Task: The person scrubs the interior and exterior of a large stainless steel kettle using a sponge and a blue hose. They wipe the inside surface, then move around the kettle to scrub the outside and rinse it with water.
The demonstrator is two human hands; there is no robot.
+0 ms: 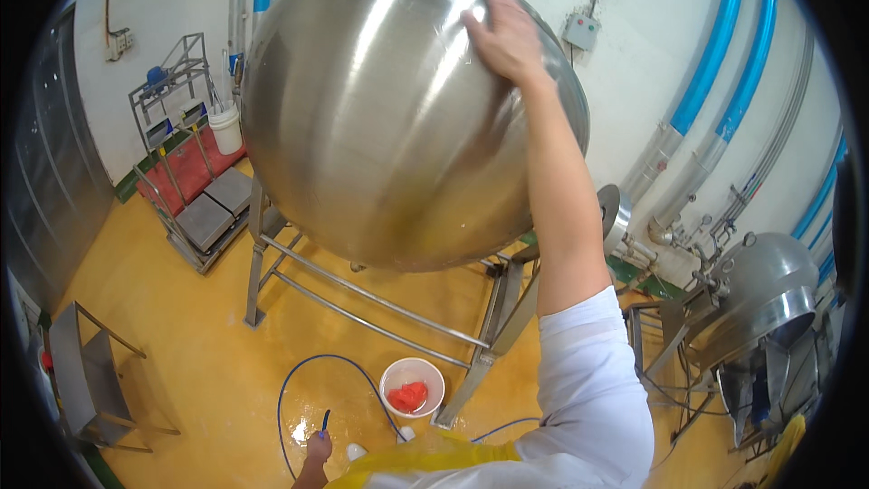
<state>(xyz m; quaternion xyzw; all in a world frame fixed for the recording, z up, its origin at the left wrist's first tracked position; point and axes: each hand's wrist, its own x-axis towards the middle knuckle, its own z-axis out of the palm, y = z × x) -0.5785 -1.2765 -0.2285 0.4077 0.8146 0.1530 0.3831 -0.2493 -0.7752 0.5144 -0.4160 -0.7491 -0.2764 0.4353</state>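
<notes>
A big rounded stainless steel tank (389,118) stands on a metal frame in front of me. My right arm reaches up, and my right hand (509,36) lies on the tank's upper right side with the fingers out and slightly blurred. Low down, near my apron, my left hand (317,448) is closed around the end of a blue hose (326,421). The hose loops over the wet floor. A white bucket (434,378) with a crumpled red cloth (407,396) inside sits under the tank's front edge, beside a frame leg.
Platform scales (208,213) and a hanging white bucket (225,129) are at the left wall. A steel bench (86,376) stands at the lower left. On the right are blue pipes (715,45) and a smaller steel vessel (765,294). The yellow floor (208,335) is wet.
</notes>
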